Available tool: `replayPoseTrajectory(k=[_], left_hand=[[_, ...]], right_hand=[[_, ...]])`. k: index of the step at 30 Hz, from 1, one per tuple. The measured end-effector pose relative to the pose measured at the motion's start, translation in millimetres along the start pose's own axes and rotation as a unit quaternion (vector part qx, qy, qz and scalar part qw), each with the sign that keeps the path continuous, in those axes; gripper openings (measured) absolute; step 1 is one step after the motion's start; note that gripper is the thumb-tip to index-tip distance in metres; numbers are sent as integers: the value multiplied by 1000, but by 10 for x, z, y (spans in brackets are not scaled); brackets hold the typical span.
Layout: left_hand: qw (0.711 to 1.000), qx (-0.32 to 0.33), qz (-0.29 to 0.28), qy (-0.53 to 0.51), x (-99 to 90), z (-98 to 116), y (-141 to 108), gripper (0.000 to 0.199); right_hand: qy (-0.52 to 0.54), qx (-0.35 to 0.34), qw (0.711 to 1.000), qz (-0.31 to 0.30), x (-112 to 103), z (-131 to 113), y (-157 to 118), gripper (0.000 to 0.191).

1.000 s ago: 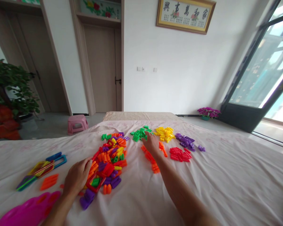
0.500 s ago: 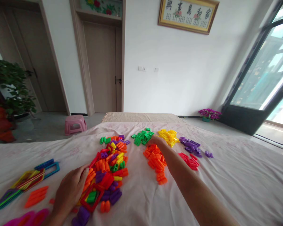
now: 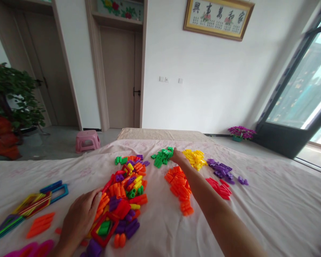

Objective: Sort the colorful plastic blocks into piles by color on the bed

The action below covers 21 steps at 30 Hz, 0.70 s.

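Note:
My left hand (image 3: 81, 214) rests at the left edge of a mixed pile of plastic building blocks (image 3: 120, 191). Its fingers reach forward against the orange blocks, and it holds nothing that I can see. My right hand (image 3: 178, 156) is stretched far forward, at the right edge of a heap of green building blocks (image 3: 162, 157). Its fingertips are small and partly hidden, so any block in them cannot be made out. Under the right forearm lies a heap of orange blocks (image 3: 178, 182). Yellow blocks (image 3: 195, 159) lie just right of that hand.
Purple blocks (image 3: 220, 170) and red blocks (image 3: 219, 188) form separate heaps to the right. Flat coloured frames (image 3: 37, 203) and an orange block (image 3: 40, 225) lie at left, with pink ring shapes (image 3: 33, 250) in front. A wrinkled cloth (image 3: 273, 214) covers the surface.
My right hand has shifted slightly up and right along the green heap, uncovering more of it. My left hand stays beside the mixed pile. The view has turned slightly left.

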State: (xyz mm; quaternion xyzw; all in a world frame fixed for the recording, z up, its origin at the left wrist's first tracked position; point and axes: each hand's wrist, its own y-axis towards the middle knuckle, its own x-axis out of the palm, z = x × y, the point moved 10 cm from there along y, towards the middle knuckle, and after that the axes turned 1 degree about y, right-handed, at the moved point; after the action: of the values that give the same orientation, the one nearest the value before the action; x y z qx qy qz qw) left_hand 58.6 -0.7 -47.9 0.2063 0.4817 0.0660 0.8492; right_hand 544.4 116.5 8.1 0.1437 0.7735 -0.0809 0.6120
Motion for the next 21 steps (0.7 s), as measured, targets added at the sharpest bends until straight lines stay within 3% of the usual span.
replayPoseTrajectory(k=[2, 4, 6, 8, 11, 14, 18, 21], left_hand=[[1000, 0, -2, 3, 10, -8, 0, 50], [1000, 6, -1, 5, 13, -7, 1, 50], [1000, 19, 1, 7, 12, 8, 1, 49], [1000, 26, 2, 9, 13, 8, 1, 49], [999, 40, 2, 22, 31, 6, -4, 49], [997, 62, 2, 43, 51, 4, -10, 48], [995, 92, -1, 50, 65, 11, -12, 44], [992, 105, 7, 62, 50, 31, -13, 43]], right_hand=[[-17, -25, 1000, 4, 3, -127, -98, 60], [-42, -117, 992, 0, 93, -409, -241, 65], [-75, -223, 972, -25, 286, -703, -402, 67], [-107, -274, 954, -61, 511, -850, -470, 66], [-140, -269, 949, -88, 704, -836, -319, 63], [-149, -240, 954, -97, 717, -711, -46, 63], [-120, -212, 966, -87, 553, -547, 170, 68], [-79, -175, 981, -35, 269, -303, 171, 81]])
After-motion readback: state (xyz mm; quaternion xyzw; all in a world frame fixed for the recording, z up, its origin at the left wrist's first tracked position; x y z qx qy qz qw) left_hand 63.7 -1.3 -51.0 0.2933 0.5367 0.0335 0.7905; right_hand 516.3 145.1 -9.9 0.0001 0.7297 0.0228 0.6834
